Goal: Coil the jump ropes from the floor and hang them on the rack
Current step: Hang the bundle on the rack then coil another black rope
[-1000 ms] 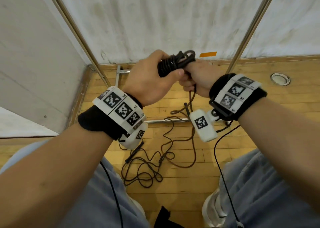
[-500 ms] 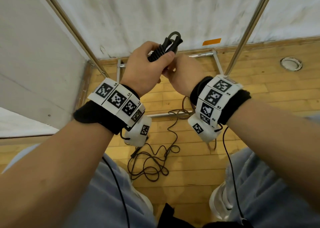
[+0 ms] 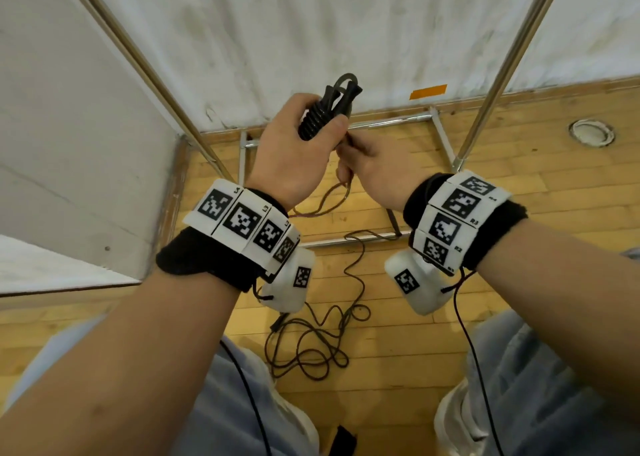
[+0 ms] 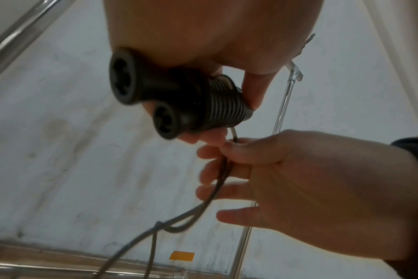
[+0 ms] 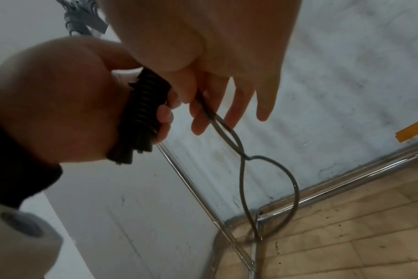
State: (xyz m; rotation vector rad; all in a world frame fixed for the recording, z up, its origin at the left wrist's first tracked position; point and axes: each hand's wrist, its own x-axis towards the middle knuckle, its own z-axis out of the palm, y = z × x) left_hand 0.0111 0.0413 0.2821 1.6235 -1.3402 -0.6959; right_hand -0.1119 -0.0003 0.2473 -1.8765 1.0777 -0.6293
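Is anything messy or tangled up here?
Yes. A second rope lies on the wooden floor in a tangled heap. The cord below the right hand also crosses itself in a twisted loop.

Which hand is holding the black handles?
The left hand grips both black handles. The right hand only pinches the thin cord hanging below them.

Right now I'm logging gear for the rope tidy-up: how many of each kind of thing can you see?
Rope handles, in the left hand: 2
Loose ropes on the floor: 1
Metal racks: 1
Orange tape strips: 1
Total: 5
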